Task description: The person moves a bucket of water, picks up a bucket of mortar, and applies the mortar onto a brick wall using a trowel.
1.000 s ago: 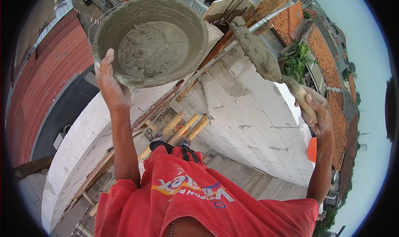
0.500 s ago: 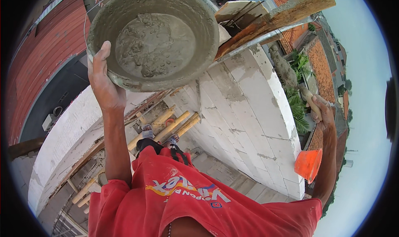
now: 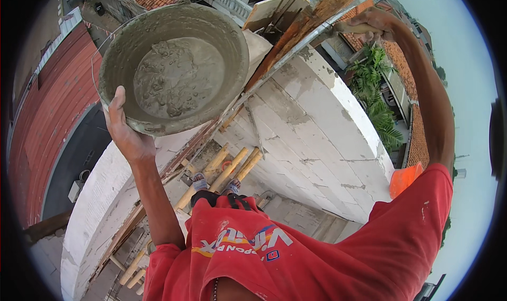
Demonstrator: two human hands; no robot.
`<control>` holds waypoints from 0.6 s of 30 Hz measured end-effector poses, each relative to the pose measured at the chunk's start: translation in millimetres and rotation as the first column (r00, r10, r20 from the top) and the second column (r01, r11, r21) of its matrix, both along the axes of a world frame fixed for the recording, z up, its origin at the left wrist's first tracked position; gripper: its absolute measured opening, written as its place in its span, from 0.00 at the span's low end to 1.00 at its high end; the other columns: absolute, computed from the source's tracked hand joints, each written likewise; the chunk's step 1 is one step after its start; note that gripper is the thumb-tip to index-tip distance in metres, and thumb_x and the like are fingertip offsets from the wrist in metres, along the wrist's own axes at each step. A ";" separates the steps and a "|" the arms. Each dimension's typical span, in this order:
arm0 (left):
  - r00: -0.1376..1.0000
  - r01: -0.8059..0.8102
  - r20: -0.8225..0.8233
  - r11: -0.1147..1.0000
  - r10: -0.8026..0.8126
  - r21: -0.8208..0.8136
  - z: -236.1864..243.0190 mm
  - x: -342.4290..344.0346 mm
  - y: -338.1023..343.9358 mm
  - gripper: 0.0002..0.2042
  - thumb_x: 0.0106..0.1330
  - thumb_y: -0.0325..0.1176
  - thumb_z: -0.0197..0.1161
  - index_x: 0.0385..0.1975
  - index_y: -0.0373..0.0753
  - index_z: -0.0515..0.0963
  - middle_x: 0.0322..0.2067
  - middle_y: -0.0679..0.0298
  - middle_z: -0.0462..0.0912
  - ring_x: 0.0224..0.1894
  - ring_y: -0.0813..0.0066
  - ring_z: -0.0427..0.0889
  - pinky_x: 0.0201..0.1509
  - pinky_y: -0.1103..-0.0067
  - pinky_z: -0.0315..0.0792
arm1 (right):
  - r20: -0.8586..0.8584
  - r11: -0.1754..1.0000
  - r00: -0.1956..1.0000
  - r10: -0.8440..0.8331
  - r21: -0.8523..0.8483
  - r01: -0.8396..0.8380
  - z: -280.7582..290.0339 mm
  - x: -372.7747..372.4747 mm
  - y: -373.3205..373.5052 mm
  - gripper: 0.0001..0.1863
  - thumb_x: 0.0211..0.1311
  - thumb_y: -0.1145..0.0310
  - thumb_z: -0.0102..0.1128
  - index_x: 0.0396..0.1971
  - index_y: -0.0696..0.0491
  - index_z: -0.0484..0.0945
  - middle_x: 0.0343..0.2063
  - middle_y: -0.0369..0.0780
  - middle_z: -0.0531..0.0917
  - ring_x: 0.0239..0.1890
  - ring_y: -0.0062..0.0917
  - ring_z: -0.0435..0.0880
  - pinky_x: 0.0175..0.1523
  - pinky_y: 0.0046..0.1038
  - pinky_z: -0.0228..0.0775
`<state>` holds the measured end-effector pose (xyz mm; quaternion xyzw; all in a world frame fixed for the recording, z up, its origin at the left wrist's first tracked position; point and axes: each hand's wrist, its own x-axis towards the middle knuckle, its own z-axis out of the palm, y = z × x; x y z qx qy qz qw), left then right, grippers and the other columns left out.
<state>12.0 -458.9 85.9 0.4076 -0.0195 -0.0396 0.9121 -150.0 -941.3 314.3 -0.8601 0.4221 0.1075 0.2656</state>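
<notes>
My left hand (image 3: 130,134) grips the near left rim of a round, mortar-coated bucket (image 3: 228,34), thumb up along its side. Wet grey mortar (image 3: 179,76) covers the bucket's bottom, and a thin wire handle hangs over its far left side. Up at the right, my right hand (image 3: 379,23) is wrapped round the pale handle of a trowel (image 3: 359,28). The trowel's blade is seen nearly edge-on beside a rough wooden board (image 3: 296,37), so I cannot tell whether it touches the board.
A white block wall (image 3: 306,127) runs down to the right, with an orange bucket (image 3: 405,180) at its near end. Another white wall (image 3: 95,195) curves at left. My feet stand on bamboo poles (image 3: 227,169) far below. Roofs and palm leaves (image 3: 377,100) lie beyond.
My right hand has swung up and to the left with the trowel, bringing it near the board. The bucket in my left hand sits slightly lower and further left in view.
</notes>
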 end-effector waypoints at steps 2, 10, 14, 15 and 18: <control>1.000 0.016 -0.006 1.000 -0.016 -0.021 1.8 0.0 -3.3 0.19 0.73 0.34 0.55 0.59 0.30 0.71 0.57 0.55 0.79 0.57 0.66 0.80 0.62 0.67 0.75 | 0.029 1.000 1.000 -0.004 -0.029 0.005 5.5 -26.7 1.3 0.23 0.68 0.59 0.65 0.52 0.63 0.81 0.28 0.43 0.87 0.13 0.11 0.75 0.11 0.14 0.62; 0.998 0.067 0.007 0.996 -0.067 -0.057 6.5 0.5 -2.1 0.17 0.69 0.29 0.57 0.57 0.32 0.72 0.52 0.56 0.81 0.52 0.65 0.83 0.58 0.67 0.77 | 0.311 0.945 0.899 -0.310 0.206 0.255 -28.0 -175.3 66.1 0.22 0.66 0.56 0.67 0.49 0.59 0.81 0.26 0.35 0.82 0.13 0.10 0.69 0.13 0.15 0.56; 0.997 0.065 0.041 0.998 -0.064 -0.019 19.5 3.2 -10.1 0.18 0.67 0.28 0.58 0.56 0.33 0.72 0.49 0.58 0.82 0.50 0.67 0.83 0.55 0.69 0.77 | 0.317 0.931 0.881 -0.352 0.214 0.295 -14.3 -239.4 129.4 0.26 0.63 0.51 0.69 0.49 0.59 0.83 0.26 0.34 0.82 0.13 0.11 0.68 0.15 0.16 0.53; 0.995 0.076 0.064 0.997 -0.077 0.020 26.2 5.1 -15.2 0.18 0.67 0.28 0.58 0.56 0.33 0.72 0.49 0.58 0.82 0.49 0.67 0.83 0.55 0.70 0.77 | 0.317 0.931 0.881 -0.350 0.218 0.292 -2.6 -248.8 147.4 0.26 0.63 0.51 0.69 0.49 0.59 0.83 0.26 0.34 0.82 0.13 0.11 0.68 0.15 0.16 0.53; 0.992 0.063 0.105 0.997 -0.068 0.055 48.7 -1.5 -39.1 0.18 0.67 0.28 0.59 0.56 0.33 0.73 0.48 0.59 0.82 0.48 0.69 0.83 0.54 0.72 0.77 | 0.329 0.969 0.916 -0.228 0.166 0.182 13.9 -245.6 172.7 0.28 0.61 0.50 0.70 0.50 0.60 0.83 0.26 0.34 0.82 0.14 0.12 0.68 0.17 0.17 0.56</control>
